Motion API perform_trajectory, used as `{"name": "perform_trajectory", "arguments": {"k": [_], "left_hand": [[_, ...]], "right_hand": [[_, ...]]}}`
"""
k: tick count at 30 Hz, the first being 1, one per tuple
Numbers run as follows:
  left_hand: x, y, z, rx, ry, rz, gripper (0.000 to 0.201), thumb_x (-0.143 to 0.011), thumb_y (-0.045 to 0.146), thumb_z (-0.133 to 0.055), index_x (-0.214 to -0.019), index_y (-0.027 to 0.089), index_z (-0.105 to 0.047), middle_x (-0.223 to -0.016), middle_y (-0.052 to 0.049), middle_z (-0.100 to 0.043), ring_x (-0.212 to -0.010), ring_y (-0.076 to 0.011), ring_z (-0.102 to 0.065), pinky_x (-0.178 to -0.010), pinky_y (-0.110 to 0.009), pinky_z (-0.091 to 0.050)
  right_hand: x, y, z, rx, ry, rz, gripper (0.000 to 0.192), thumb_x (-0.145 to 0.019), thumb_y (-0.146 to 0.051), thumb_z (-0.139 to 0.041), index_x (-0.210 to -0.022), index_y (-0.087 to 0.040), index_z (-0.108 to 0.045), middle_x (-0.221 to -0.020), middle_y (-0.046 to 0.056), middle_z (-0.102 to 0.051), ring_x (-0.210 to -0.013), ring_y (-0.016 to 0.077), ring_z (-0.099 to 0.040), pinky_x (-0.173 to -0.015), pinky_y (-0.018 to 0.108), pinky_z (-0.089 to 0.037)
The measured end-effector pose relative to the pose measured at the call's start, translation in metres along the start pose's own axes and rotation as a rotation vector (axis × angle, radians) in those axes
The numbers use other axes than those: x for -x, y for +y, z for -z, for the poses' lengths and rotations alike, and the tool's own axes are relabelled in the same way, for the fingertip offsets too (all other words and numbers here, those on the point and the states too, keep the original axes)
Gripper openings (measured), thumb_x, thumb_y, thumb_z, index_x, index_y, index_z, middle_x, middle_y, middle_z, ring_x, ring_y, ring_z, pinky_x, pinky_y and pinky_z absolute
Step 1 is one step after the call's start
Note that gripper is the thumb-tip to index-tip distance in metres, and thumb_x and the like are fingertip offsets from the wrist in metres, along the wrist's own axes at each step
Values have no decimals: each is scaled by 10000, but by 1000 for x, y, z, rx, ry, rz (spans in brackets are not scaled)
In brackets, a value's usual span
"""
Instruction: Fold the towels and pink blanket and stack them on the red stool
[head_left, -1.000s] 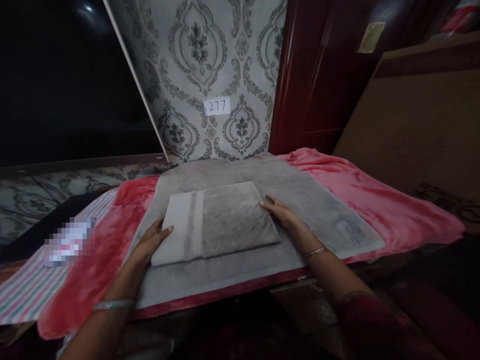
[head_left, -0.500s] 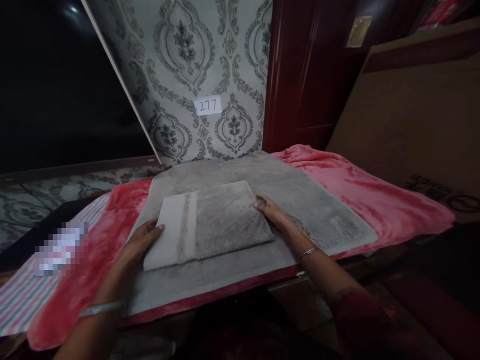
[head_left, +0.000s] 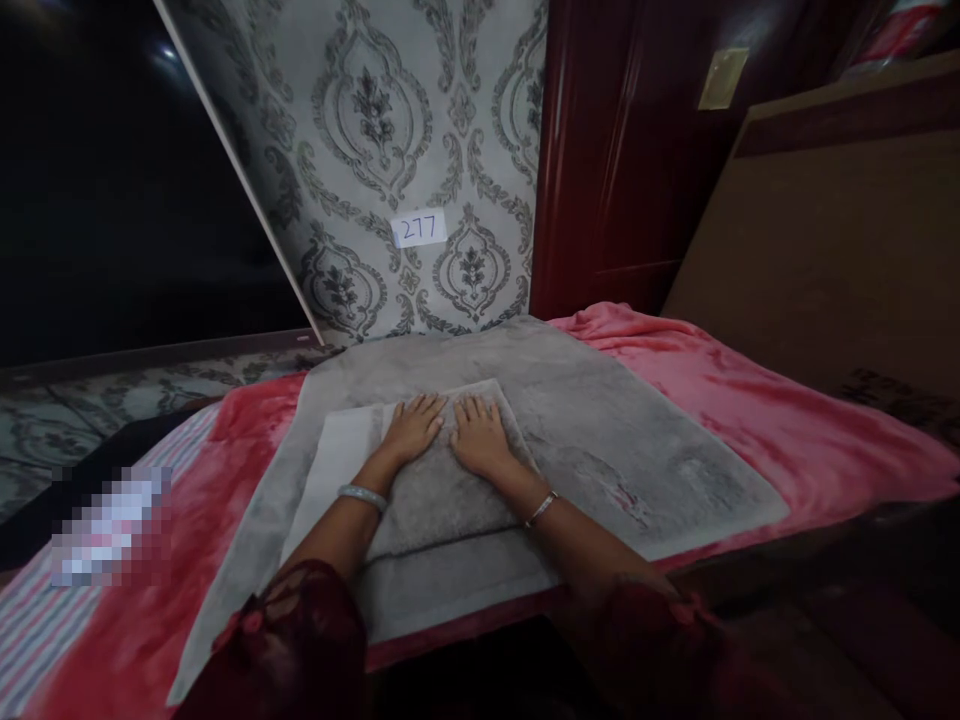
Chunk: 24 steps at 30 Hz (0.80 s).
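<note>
Nearest the camera, two dark red sleeves (head_left: 300, 640) lead up to bangled wrists, and beyond them both hands lie flat and open, palms down, on top of the folded grey towel (head_left: 442, 490). The left hand (head_left: 414, 425) and right hand (head_left: 478, 435) sit side by side, nearly touching, close to the towel's far edge, fingers spread and gripping nothing. The folded towel lies on a larger grey towel (head_left: 645, 440) spread out flat, which in turn covers a pink blanket (head_left: 750, 390); a striped cloth (head_left: 30, 640) shows at the left.

Pressing looks to be the step in hand, and it would go best with even weight through both palms, sweeping outward from the middle toward the pale band (head_left: 337, 460) and the right edge, so that the layers stay square and the cloth beneath does not ruck.

Farther off stands patterned wallpaper with a paper label (head_left: 418, 228) reading 277.
</note>
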<state>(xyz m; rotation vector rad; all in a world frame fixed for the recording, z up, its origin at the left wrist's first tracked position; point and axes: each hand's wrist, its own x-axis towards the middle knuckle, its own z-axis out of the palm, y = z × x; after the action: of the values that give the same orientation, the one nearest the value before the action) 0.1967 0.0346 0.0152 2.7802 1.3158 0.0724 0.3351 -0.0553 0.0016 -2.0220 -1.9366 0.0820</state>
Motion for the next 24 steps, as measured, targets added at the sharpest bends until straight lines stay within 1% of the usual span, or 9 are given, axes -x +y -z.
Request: {"name": "perform_trajectory", "arguments": {"k": [3, 7, 11, 15, 17, 19, 21, 22, 24], "left_hand": [[3, -1, -15, -12, 11, -12, 572, -1015, 358, -279, -1573, 240, -327, -1648, -84, -290, -1539, -270, -207, -1228, -578, -152], [3, -5, -17, -4, 6, -24, 570, -1018, 367, -281, -1573, 246, -329, -1649, -75, -289, -1537, -270, -213, -1231, -574, -145], [1, -5, -16, 2, 26, -28, 575, -1018, 397, -282, -1574, 258, -331, -1643, -77, -304, -1535, -273, -222, -1232, -563, -156], [1, -5, -19, 24, 28, -38, 581, -1019, 402, -273, -1574, 242, -332, -1638, -90, -314, -1535, -277, -220, -1231, -569, -146], [1, -4, -21, 40, 35, -42, 581, -1019, 403, -272, -1575, 243, -327, -1642, -86, -306, -1536, -273, -216, -1231, -572, -136], [-1, -4, -21, 64, 29, -44, 582, -1014, 412, -290, -1572, 255, -329, -1647, -81, -291, -1539, -271, -206, -1230, -579, -122], [-3, -7, -18, 122, -2, -34, 582, -1007, 426, -307, -1567, 269, -337, -1650, -71, -281, -1542, -267, -196, -1230, -585, -107], [-4, -9, -14, 172, -16, -30, 586, -1006, 429, -302, -1568, 266, -334, -1653, -67, -273, -1544, -257, -191, -1235, -570, -107], [-1, -17, -5, 297, -2, -37, 600, -1008, 423, -270, -1571, 225, -330, -1659, -69, -254, -1543, -222, -192, -1250, -488, -135]], "right_hand": [[9, 10, -9, 24, -25, 29, 641, -997, -360, -404, -1570, -81, -334, -1638, 186, -252, -1526, 322, -199, -1228, 525, -139], [31, 31, -4, 53, -39, 91, 660, -997, -424, -409, -1563, -88, -359, -1640, 189, -237, -1531, 324, -184, -1232, 504, -141], [69, 48, 0, 32, -71, 87, 674, -991, -426, -389, -1565, -75, -344, -1649, 168, -201, -1542, 284, -154, -1227, 501, -195], [110, 64, -2, 12, -89, 44, 658, -990, -390, -353, -1578, -94, -318, -1657, 134, -186, -1544, 256, -152, -1220, 503, -230], [127, 73, -2, 11, -80, 39, 645, -991, -378, -343, -1584, -128, -312, -1655, 124, -204, -1540, 252, -174, -1216, 530, -226], [137, 78, 4, 20, -91, 41, 635, -990, -383, -352, -1579, -146, -330, -1647, 131, -236, -1532, 269, -204, -1203, 571, -227], [138, 75, 15, 38, -98, 50, 622, -989, -401, -368, -1553, -139, -385, -1633, 146, -273, -1527, 296, -215, -1195, 598, -222], [135, 68, 21, 42, -91, 66, 616, -992, -407, -368, -1542, -134, -406, -1628, 151, -287, -1526, 302, -216, -1196, 596, -219], [121, 45, 32, 30, -66, 131, 611, -1001, -406, -358, -1539, -121, -409, -1625, 152, -298, -1526, 295, -220, -1210, 561, -213]]}}
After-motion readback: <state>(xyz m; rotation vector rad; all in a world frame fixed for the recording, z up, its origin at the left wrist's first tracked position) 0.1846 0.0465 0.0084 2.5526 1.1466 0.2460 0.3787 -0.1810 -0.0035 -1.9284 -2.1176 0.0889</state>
